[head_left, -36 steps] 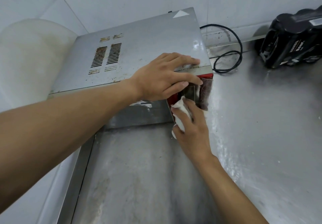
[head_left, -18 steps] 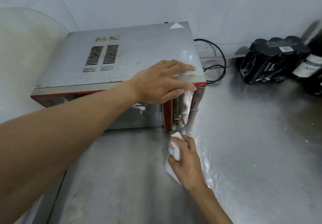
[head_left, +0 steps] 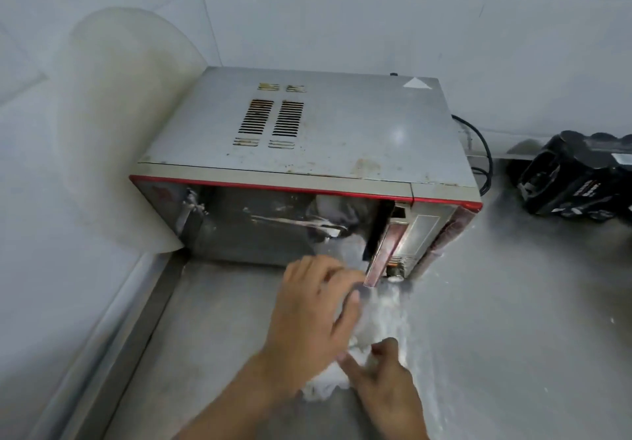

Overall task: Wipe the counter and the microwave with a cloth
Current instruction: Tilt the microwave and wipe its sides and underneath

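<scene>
At nine o'clock of the view a curled translucent plastic sheet (head_left: 113,125) stands against the tiled wall (head_left: 342,12), its near edge touching the left side of the microwave (head_left: 325,132). The microwave sits at the centre on the steel counter (head_left: 530,320), front facing the viewer, top panel spotted with stains, and a red handle (head_left: 384,251) running down the front at about four o'clock of the unit. The left hand (head_left: 314,316) reaches in from six o'clock, palm down over the counter. Its fingers (head_left: 318,275) are loosely extended and slightly spread, the tips just short of the foot of the handle. They grip nothing that shows, though blur softens the detail. The cloth (head_left: 325,386), white and crumpled, lies on the counter between the two hands, partly under the outer edge of the left hand. The right hand (head_left: 386,385), at five o'clock of the left, holds it, with a bunch of it caught between thumb and forefinger. A white smear (head_left: 390,303) runs along the counter from the foot of the microwave toward the cloth. A black cable (head_left: 485,152) loops behind the microwave at its three o'clock side. Further toward three o'clock, well apart from the hands, a black pack (head_left: 578,176) rests by the wall.
</scene>
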